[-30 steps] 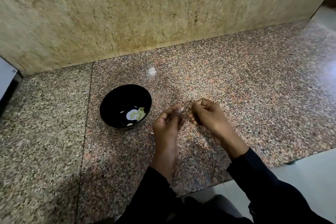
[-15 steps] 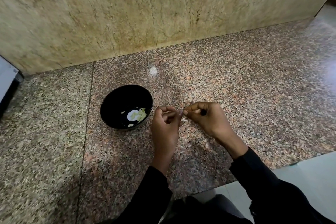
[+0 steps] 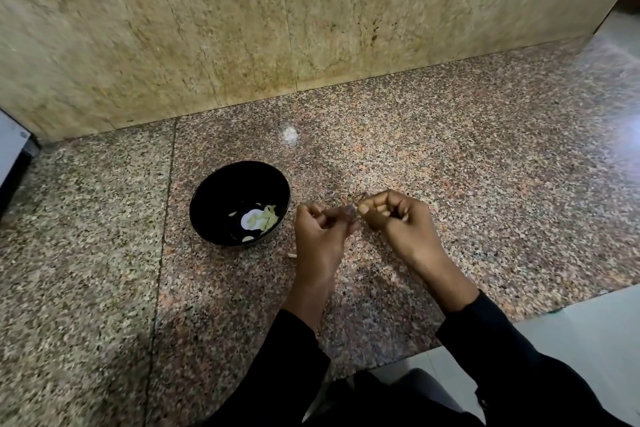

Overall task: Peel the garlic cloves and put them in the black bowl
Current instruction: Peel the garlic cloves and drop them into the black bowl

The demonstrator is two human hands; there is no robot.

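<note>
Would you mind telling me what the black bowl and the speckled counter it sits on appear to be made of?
The round black bowl looks like glossy plastic or glazed ceramic; its wall reflects light, but the look cannot settle which. The speckled pink-brown counter looks like polished granite: grainy flecks, a soft sheen and a straight slab joint.

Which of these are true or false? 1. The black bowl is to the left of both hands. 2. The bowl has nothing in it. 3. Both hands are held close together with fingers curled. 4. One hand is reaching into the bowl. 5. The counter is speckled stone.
1. True: the black bowl sits left of the left hand and right hand.
2. False: pale garlic pieces lie at the bottom.
3. True: their fingertips meet, pinching something small that is too blurred to identify.
4. False: both hands are outside the bowl, over the counter.
5. True.
</note>
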